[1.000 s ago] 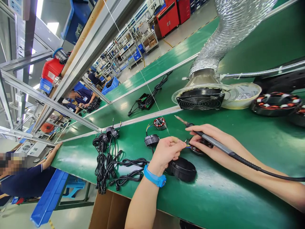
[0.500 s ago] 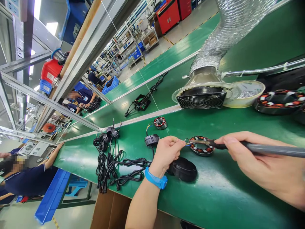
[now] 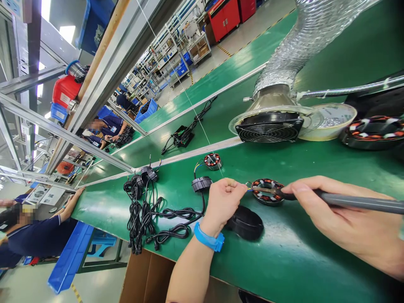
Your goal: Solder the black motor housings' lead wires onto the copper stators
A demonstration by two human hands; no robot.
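Observation:
My right hand (image 3: pixel 344 223) is closed around a soldering iron (image 3: pixel 328 198), whose tip reaches across a motor stator (image 3: pixel 268 198) with copper windings lying on the bench. My left hand (image 3: pixel 224 200), wearing a blue wristband, pinches thin coloured wires (image 3: pixel 249 190) at the stator's left edge. A thin pale strand (image 3: pixel 202 125) runs down from above to this hand; its end is hidden by the fingers. Beneath my left hand lies a black rounded housing (image 3: pixel 248 224). Just beyond are a black round cap (image 3: pixel 202 184) and a smaller stator (image 3: pixel 212 161) with coloured leads.
Bundled black cables (image 3: pixel 139 223) lie at the bench's left. A fume extractor fan (image 3: pixel 269 128) with a foil duct stands behind the stator, beside a round tub (image 3: pixel 331 122) and another large stator (image 3: pixel 375 130). A cardboard box (image 3: pixel 148 275) is below the edge. Co-workers sit further left.
Both hands keep nearly the same pose, with the iron's tip still at the stator's left side. The view has shifted slightly.

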